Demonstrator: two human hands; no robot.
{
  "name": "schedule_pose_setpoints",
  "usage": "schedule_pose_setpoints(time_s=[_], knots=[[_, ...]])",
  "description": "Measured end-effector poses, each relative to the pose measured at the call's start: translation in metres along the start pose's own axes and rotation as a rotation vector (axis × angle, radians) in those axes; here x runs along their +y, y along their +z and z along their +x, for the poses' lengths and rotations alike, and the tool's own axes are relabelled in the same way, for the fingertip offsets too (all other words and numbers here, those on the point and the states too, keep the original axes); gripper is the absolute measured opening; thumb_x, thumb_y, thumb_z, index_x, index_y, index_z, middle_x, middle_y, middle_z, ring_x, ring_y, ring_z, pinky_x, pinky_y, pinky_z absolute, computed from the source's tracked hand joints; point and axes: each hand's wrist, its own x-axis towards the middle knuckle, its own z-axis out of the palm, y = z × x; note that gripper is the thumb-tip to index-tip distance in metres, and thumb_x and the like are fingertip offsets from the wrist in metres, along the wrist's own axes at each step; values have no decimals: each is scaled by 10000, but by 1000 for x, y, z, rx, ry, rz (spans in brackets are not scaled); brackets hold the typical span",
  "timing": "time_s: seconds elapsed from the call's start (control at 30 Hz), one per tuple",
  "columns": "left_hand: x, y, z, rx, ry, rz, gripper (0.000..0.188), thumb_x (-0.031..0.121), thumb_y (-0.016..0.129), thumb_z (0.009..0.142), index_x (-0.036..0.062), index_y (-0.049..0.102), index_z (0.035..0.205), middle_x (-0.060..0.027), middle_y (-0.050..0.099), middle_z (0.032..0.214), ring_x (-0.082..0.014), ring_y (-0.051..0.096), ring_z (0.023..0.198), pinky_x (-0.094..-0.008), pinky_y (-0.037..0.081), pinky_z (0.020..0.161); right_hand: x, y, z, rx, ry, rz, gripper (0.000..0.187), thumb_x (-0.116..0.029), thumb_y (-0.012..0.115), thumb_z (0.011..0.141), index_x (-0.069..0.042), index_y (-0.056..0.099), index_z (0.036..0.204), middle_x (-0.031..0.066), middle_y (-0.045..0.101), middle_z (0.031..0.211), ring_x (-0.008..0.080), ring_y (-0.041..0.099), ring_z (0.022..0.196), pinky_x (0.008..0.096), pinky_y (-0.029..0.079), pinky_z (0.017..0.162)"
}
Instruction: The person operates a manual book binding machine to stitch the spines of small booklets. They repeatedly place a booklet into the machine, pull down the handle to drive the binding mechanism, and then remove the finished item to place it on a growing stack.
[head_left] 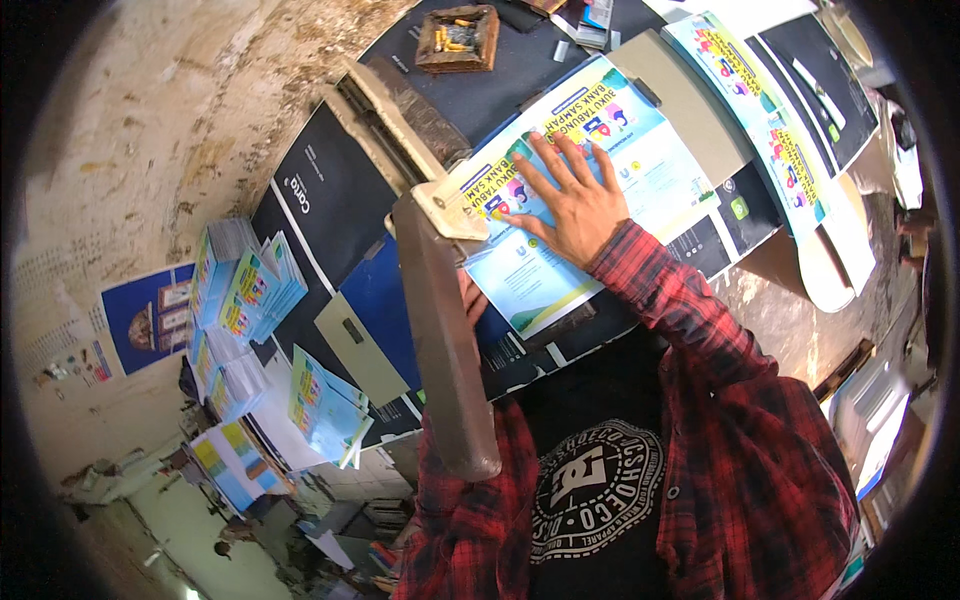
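Note:
My right hand (575,205) lies flat with spread fingers on a printed sheet (650,165) in light blue and yellow. That sheet lies slanted on the table, its left edge reaching under the head of a beige-and-brown lever device (440,330), which looks like a large stapler. Of my left hand (472,297) only some fingers show at the sheet's lower left edge. The brown lever hides the rest, so its grip cannot be made out.
Beyond the device stands a square wooden ashtray (456,38) with cigarette butts. A stack of similar printed sheets (750,110) lies at the right. Several piles of folded booklets (255,290) sit at the left, by a stained wall (170,130). Dark card (330,180) covers the table.

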Motion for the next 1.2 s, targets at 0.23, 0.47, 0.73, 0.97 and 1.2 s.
schedule_pose_setpoints(time_s=[0.23, 0.47, 0.73, 0.97, 1.2], knots=[[-49, 14, -30, 97, 903, 1125, 694, 296, 599, 935, -74, 330, 1457, -280, 415, 1455, -419, 366, 1371, -484, 291, 1134, 5, -3, 3, -78, -28, -82, 727, -656, 532, 890, -247, 422, 1481, 69, 364, 1553, 281, 324, 1437, 500, 230, 1166], [-72, -1, -14, 247, 1006, 1209, 710, 437, 530, 917, 29, 379, 1478, -86, 316, 1574, -361, 234, 1462, -606, 176, 1149, 108, -24, 9, -54, -12, -118, 742, -630, 573, 882, -220, 424, 1482, 108, 355, 1559, 315, 320, 1442, 504, 300, 1139], [-61, 2, -21, 227, 945, 1124, 672, 477, 480, 958, 15, 426, 1444, -115, 358, 1543, -369, 271, 1441, -592, 188, 1146, 56, -84, 41, 96, -243, -293, 750, -496, 653, 892, -16, 444, 1429, 280, 404, 1477, 391, 396, 1382, 466, 342, 1116], [-70, -1, -14, 332, 939, 1193, 725, 514, 520, 927, 34, 408, 1458, -89, 366, 1540, -347, 307, 1418, -577, 202, 1144, -176, -195, 48, -115, -363, 244, 741, -500, 568, 954, 101, 444, 1369, 339, 460, 1398, 414, 460, 1323, 438, 369, 1097], [-67, 3, -22, 271, 980, 1164, 690, 465, 475, 938, 23, 403, 1463, -107, 349, 1545, -354, 295, 1423, -577, 207, 1145, -117, -61, -62, -24, -296, -60, 1006, -452, 713, 812, 74, 206, 1503, 282, 241, 1556, 467, 297, 1416, 561, 309, 1104]])
